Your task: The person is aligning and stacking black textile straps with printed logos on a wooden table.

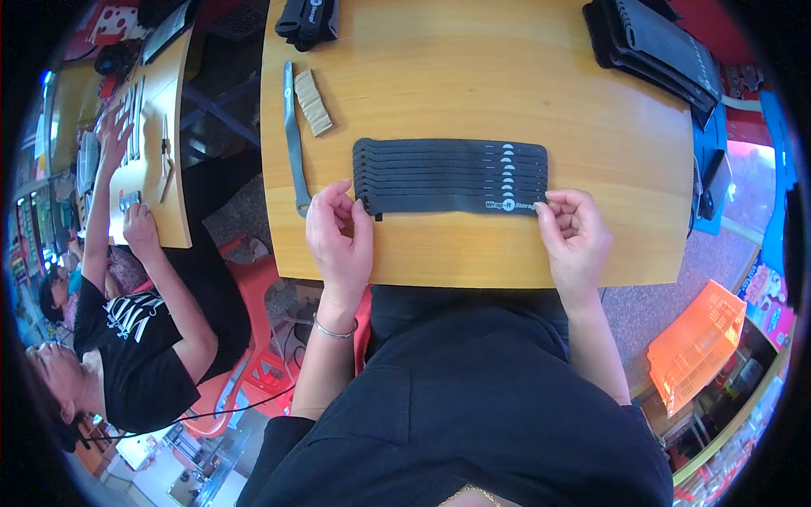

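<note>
On the wooden table in front of me lies a fanned row of black straps point(448, 173), overlapped so that each edge shows, with pale print near the right end. My left hand point(340, 237) has its thumb and curled fingers at the left end of the nearest strap. At the opposite end, my right hand point(577, 237) pinches that strap's corner between thumb and forefinger. A single grey strap point(293, 139) with a looped end lies to the left, close to my left hand. Beside it rests a ridged tan strip point(313, 103).
Bundled black straps point(308, 21) sit at the table's far left, and a larger strap stack point(655, 51) at the far right. An orange plastic basket point(699, 342) stands lower right. Left, a co-worker point(144, 329) reaches over another table point(173, 127), near a red chair point(253, 296).
</note>
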A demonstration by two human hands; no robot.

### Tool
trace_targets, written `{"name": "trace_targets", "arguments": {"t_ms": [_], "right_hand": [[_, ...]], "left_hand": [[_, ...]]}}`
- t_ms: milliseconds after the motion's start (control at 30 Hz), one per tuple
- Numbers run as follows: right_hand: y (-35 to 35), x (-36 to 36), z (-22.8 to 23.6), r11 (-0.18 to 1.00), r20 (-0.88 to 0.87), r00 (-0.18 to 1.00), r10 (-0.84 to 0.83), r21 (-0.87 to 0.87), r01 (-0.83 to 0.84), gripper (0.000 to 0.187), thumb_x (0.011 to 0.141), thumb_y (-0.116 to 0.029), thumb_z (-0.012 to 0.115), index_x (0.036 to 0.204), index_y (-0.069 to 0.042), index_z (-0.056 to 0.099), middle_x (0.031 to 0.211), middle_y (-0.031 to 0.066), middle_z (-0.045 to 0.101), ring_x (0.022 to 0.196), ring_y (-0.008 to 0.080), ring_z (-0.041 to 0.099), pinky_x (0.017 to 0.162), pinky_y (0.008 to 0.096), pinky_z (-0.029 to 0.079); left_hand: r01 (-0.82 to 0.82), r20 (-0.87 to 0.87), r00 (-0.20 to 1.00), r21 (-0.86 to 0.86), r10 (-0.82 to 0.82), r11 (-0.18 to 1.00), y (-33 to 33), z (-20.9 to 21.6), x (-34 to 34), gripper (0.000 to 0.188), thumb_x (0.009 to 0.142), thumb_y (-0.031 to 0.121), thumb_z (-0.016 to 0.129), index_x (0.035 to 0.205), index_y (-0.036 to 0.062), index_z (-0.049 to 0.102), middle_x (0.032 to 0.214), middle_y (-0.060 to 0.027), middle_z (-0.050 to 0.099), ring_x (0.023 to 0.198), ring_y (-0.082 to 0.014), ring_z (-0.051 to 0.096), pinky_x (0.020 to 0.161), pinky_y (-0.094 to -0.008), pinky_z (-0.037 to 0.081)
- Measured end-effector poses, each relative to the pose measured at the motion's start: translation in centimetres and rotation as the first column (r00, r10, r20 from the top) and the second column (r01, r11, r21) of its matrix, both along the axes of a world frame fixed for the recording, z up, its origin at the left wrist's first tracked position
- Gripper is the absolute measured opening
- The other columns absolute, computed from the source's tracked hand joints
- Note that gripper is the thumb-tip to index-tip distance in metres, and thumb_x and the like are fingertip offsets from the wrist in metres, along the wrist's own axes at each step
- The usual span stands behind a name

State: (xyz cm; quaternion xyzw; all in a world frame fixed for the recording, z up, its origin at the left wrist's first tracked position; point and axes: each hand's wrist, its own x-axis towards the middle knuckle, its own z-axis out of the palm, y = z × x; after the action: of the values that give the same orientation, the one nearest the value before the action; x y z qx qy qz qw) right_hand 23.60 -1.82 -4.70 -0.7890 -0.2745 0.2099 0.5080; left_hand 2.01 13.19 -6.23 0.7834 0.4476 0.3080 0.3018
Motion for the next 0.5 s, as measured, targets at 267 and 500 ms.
{"name": "trace_targets", "arguments": {"t_ms": [267,500], "right_hand": [[0.0,-0.11,-0.03,1.0,0.035,0.999,-0.008,-0.014,0.008,0.015,0.079,-0.001,0.071,0.091,-0.003,0.062,0.073,0.002,0.062,0.056,0.0036,0.055,0.051,0.0187,0.045],[0.16,-0.11,0.01,1.0,0.038,0.999,-0.008,-0.011,0.009,0.016,0.079,-0.001,0.071,0.092,-0.003,0.062,0.073,0.0022,0.062,0.056,0.0035,0.055,0.05,0.0184,0.044]], "left_hand": [[-0.038,0.014,0.999,0.0,0.038,0.999,-0.07,-0.16,0.05,0.028,0.078,-0.008,0.059,0.104,0.0,0.055,0.076,-0.0044,0.049,0.064,-0.0135,0.047,0.057,-0.0257,0.039],[-0.042,-0.002,0.999,0.005,0.042,0.999,0.01,-0.18,-0.01,0.028,0.078,-0.008,0.059,0.104,0.0001,0.055,0.075,-0.0046,0.049,0.064,-0.014,0.047,0.057,-0.0259,0.039]]}}
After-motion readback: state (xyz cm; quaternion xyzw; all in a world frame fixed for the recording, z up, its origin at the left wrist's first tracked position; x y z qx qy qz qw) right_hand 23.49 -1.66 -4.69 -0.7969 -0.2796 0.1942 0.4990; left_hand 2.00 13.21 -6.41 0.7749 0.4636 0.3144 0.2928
